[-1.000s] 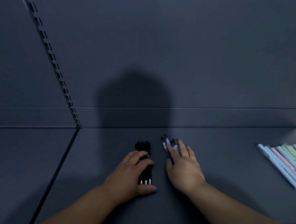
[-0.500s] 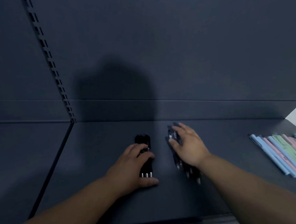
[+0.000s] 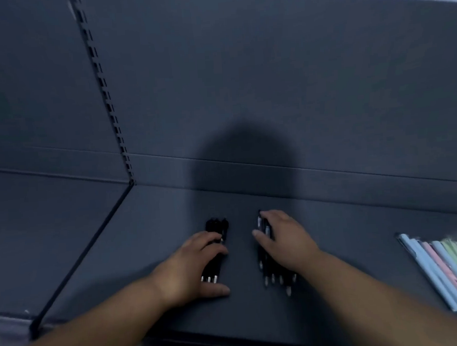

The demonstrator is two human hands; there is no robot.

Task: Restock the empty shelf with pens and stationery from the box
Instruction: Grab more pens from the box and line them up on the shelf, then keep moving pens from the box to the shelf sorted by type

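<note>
- Dark grey shelving fills the frame: a slotted upright [image 3: 105,100] runs down the upper left, and the shelf [image 3: 360,245] spans the lower half.
- Left of centre, the left hand [image 3: 190,266] curls its fingers over a tight bundle of black pens [image 3: 217,228] lying on the shelf, thumb laid flat by their near ends.
- Just right of it, the right hand [image 3: 285,239] lies on a looser row of black pens [image 3: 266,266], thumb against their left edge; blur hides whether it grips or only presses.
- Judged step: squaring both lots into neat rows. The next move calls for closing up the fanned near tips on the right, then letting go.
- At the far right, pastel pens [image 3: 447,266] are cut off by the frame edge; the box is out of view.
</note>
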